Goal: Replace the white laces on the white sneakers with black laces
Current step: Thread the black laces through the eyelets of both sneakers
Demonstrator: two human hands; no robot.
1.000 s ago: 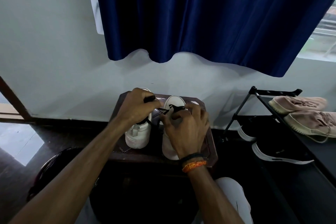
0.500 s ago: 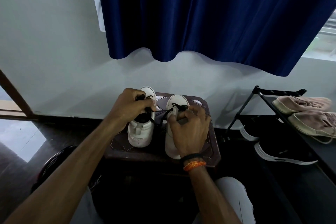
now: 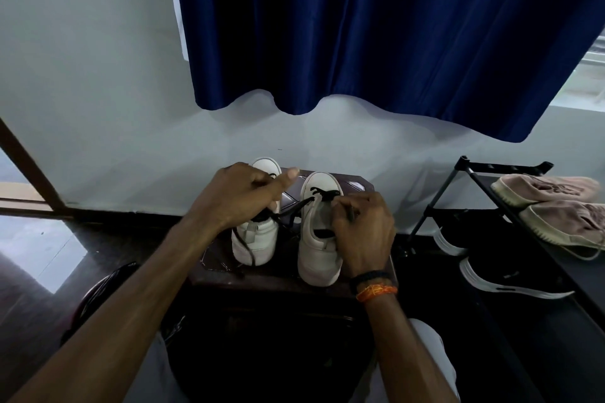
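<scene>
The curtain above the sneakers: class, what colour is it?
Dark blue. The curtain shows plainly in the head view, hanging over the pale wall.

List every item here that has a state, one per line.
left hand: grips a black lace
right hand: pinches the other lace end
right sneaker: upright on the table, partly laced in black
left sneaker: upright, lace trailing
curtain: hanging, drawn

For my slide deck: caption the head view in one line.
Both hands thread a black lace through the right white sneaker on a dark stool; left hand pulls, right hand pinches.
</scene>
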